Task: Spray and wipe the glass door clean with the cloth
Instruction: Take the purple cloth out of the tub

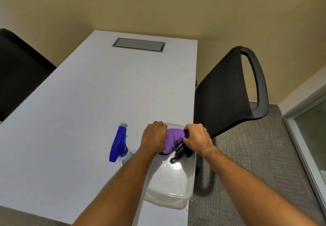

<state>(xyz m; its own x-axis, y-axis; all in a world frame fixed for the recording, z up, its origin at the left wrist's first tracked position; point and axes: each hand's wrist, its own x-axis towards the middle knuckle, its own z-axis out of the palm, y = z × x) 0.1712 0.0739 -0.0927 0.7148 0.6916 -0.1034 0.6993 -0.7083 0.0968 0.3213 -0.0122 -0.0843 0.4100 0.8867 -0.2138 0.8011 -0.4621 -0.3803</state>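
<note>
Both hands grip a purple cloth [173, 140] over a clear tub [172, 178]. The left hand [153, 138] is curled into a fist on the left end of the cloth, with its fingers tucked down out of sight. The right hand [197, 138] pinches the right end tight, thumb against bent fingers. The cloth is soft and bunched into a fat roll between the two fists. Something black and floppy [181, 152] hangs under the right hand into the tub; it may be a strap or a second cloth, but it is hard to tell. The tub is see-through plastic with round corners, and it sits at the right edge of the table [79, 102], near the front corner. Just left of the tub stands a spray bottle [120, 146] with a blue trigger top and a clear body, close to the left arm. The table is flat, smooth and pale, with lots of bare room to the left and far back, where a grey lid [138, 44] is set into it. A black mesh chair [227, 91] stands just right of the table, near the right hand. Another dark chair [19, 72] is at the far left. The floor is grey carpet [255, 155]. The glass door [312, 130] shows at the far right edge, well apart from the hands.
</note>
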